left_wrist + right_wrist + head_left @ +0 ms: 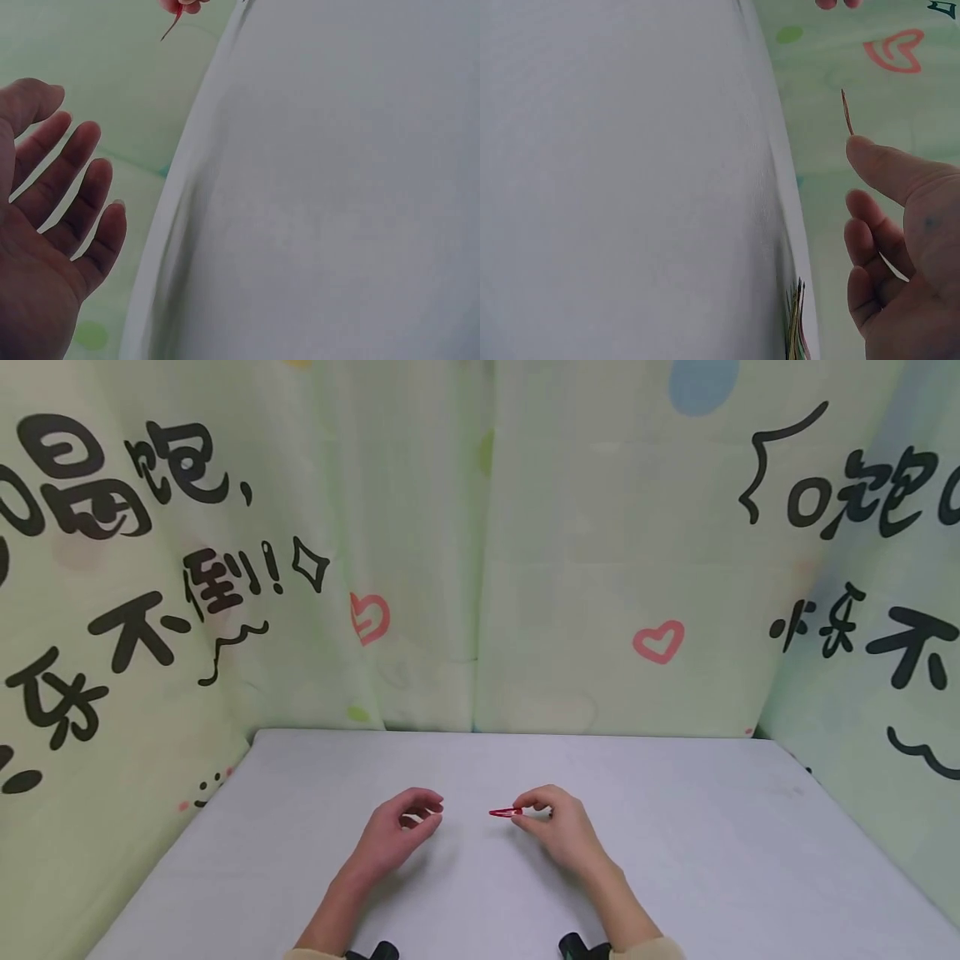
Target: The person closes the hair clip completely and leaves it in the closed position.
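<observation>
Pale green cloth [480, 568] hangs round three sides of a grey-white table [675, 860], and both hands sit just above its middle. Starting at the fingertips: the right hand [558, 827] pinches a small red hair clip [506, 812] between thumb and forefinger, its free end pointing toward the other hand, the rest of the fingers tucked loosely beneath. In the right wrist view the clip [847, 112] shows as a thin sliver rising from the thumb tip, so the hold is only at one end. The left hand [397, 831] is near it but apart, holding nothing; its fingers look lightly curled from above, while the left wrist view shows them relaxed and spread [67, 202], with the clip [171, 27] a short way off. Both forearms run back toward the near edge, where tan sleeve cuffs and dark wrist mounts show. To my eye the risk is that thin pinch: held by one end, the clip could twist or slip out and drop onto the table, or snap on a fingertip if squeezed. On the cloth, bold black Chinese characters are printed; I can read 不倒!! on the left and 不 on the right, among red hearts [658, 642] and squiggles; I see no brand.
</observation>
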A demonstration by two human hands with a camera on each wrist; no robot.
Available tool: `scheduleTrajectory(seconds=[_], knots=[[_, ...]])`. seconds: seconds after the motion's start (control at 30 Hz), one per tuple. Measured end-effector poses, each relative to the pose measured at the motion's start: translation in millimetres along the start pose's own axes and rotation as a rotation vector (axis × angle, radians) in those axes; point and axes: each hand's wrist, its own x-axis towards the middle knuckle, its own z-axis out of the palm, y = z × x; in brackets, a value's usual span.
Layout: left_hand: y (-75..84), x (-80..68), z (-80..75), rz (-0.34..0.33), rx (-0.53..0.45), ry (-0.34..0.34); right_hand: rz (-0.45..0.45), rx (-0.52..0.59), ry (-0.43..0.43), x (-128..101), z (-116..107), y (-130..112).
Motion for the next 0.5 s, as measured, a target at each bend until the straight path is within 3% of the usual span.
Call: scheduleTrajectory(seconds=[0.3, 0.5], knots=[[-0.3, -4.4, -14.7, -0.014, 0.013, 0.001, 0.136, -0.062, -0.043, 5, -8, 6], [-0.6, -9.6, -23.4, -0.035, 0.037, 0.008, 0.161, -0.125, -0.065, 7, -11, 10]])
